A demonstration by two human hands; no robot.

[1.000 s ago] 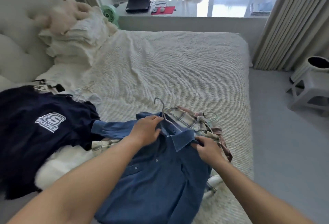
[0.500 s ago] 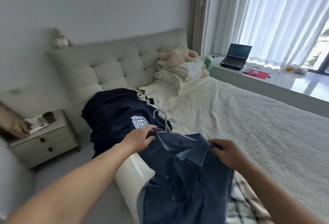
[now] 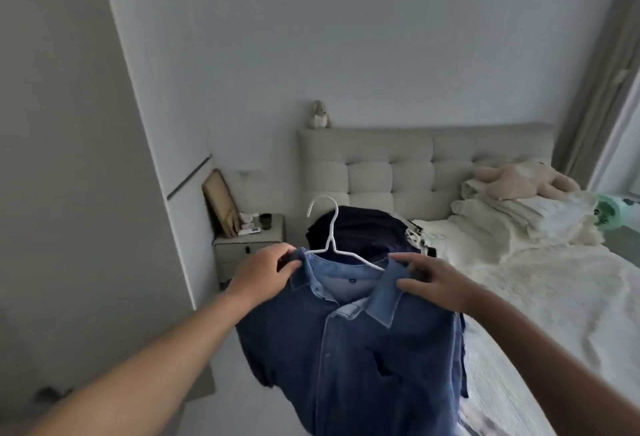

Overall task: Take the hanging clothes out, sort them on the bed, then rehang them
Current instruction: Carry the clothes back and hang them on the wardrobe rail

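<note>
Shirt: a blue denim shirt (image 3: 349, 349) hung in the air nearest the camera, collar up, on a white wire hanger (image 3: 330, 233) whose hook stood above the collar.
Left hand: the left hand (image 3: 261, 271) gripped the shirt's left shoulder, fingers curled over the cloth beside the collar.
Right hand: the right hand (image 3: 438, 281) held the right shoulder and collar point, thumb and fingers pinching the denim, fingers slightly spread.
Bed: the bed (image 3: 561, 314), covered in a cream textured spread, lay to the right and behind the shirt.
Dark clothes: a heap of navy clothes (image 3: 367, 235) lay on the bed near the headboard, just behind the hanger.
Bedding: folded cream bedding (image 3: 519, 221) was stacked farther right, with a beige plush toy (image 3: 523, 181) on top.
Nightstand: a pale nightstand (image 3: 247, 250) stood left of the bed against the wall, small items on it too blurred to tell.
Headboard: a tufted grey headboard (image 3: 398, 165) backed the bed, a small stuffed animal (image 3: 319, 115) sitting on its top edge.
</note>
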